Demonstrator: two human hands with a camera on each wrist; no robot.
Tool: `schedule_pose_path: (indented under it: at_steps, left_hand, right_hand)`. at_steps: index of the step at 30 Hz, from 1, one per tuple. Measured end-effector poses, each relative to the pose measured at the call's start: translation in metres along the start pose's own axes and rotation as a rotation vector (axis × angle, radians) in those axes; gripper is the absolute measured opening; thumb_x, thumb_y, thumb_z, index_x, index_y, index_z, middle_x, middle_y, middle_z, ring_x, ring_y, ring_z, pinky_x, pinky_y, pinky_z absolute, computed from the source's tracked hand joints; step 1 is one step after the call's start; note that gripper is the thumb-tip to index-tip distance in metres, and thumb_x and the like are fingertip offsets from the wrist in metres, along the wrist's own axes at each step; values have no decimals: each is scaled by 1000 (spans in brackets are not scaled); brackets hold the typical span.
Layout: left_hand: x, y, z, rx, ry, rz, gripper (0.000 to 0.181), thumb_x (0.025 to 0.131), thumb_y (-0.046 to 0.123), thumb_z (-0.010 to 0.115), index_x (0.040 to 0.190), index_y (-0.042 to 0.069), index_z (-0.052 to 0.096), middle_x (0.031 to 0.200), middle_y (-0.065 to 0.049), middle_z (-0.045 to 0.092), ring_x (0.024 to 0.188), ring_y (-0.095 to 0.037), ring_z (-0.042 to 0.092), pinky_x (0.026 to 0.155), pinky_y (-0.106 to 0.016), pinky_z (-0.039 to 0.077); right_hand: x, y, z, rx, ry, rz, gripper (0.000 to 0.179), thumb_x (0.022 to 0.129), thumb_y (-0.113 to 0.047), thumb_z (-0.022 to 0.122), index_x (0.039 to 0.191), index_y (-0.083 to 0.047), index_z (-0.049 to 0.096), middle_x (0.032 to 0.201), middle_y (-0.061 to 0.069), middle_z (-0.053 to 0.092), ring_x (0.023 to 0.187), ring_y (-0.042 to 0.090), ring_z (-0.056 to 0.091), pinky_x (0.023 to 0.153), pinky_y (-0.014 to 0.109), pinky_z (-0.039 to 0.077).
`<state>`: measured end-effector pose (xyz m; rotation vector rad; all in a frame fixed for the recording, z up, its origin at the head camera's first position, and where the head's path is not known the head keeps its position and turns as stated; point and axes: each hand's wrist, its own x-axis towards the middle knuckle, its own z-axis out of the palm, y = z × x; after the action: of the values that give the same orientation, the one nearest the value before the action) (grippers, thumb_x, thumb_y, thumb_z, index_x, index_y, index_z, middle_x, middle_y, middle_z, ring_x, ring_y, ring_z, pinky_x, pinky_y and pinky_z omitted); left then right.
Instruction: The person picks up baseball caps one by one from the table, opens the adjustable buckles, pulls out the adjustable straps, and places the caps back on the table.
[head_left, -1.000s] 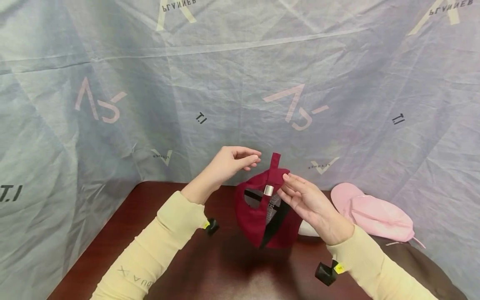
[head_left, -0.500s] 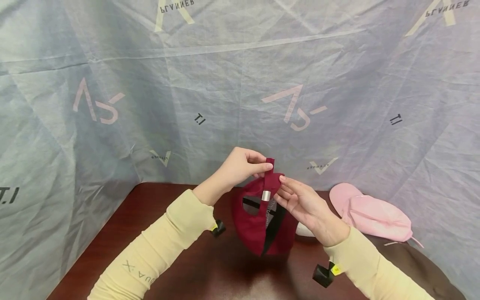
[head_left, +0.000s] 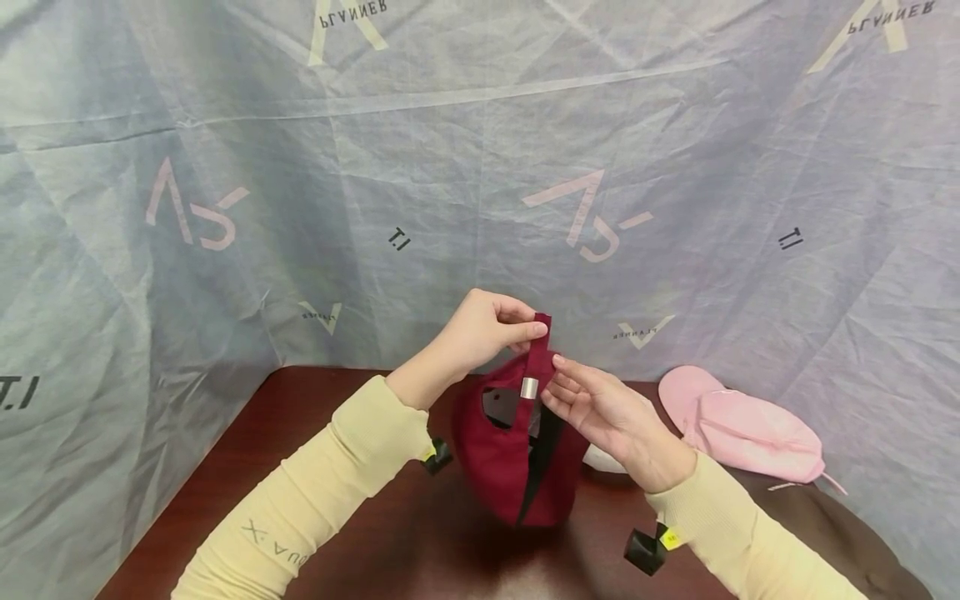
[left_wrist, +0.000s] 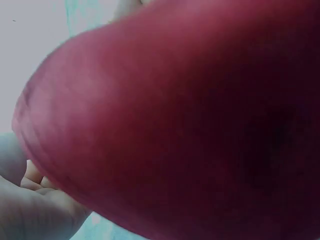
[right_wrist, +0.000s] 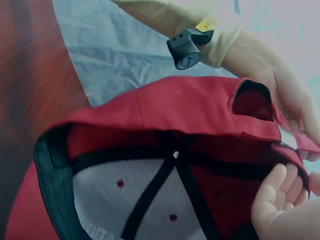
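A dark red baseball cap (head_left: 487,467) hangs between my hands above the table, its back strap upward. My left hand (head_left: 491,329) pinches the free end of the strap (head_left: 542,343) between thumb and fingers. Just below sits the silver buckle (head_left: 529,388), with the strap threaded through it. On the other side, my right hand (head_left: 600,408) pinches the cap's back edge beside the buckle. In the right wrist view the cap's inside shows black seam tape and a grey lining (right_wrist: 150,200). The cap's red crown (left_wrist: 125,115) fills most of the left wrist view.
A pink cap (head_left: 757,433) lies at the right, on or against a dark brown item (head_left: 832,525). Part of a white object (head_left: 603,460) shows behind my right hand. The reddish-brown table (head_left: 247,467) meets a grey printed cloth (head_left: 450,167) at the back.
My left hand has moved right and taken hold of the strap's free end. The cap has swung down slightly and to the left, while my right hand keeps its grip.
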<state>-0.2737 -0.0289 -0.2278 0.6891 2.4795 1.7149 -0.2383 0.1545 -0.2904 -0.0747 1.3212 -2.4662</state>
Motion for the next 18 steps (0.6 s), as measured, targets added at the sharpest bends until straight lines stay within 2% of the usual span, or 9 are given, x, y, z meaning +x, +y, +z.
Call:
schedule_pose_path:
  at_steps: [8,18]
  left_hand:
    - [-1,4,3,-22,-16,-2,18,84,14,71,99,3,72,85,-8,71,68,-13,66,72,-27,55]
    - [-2,6,3,-20,-35,-12,16,84,15,71,96,4,72,81,-7,71,68,-15,66,71,-27,54]
  right_hand:
    - [-1,3,2,-29,-5,19,22,100,-14,44,88,-13,62,85,2,47,79,13,48,77,25,50]
    - [1,5,4,-24,-66,21,22,100,-17,46,91,-11,65,81,-1,54,74,11,50,73,24,49]
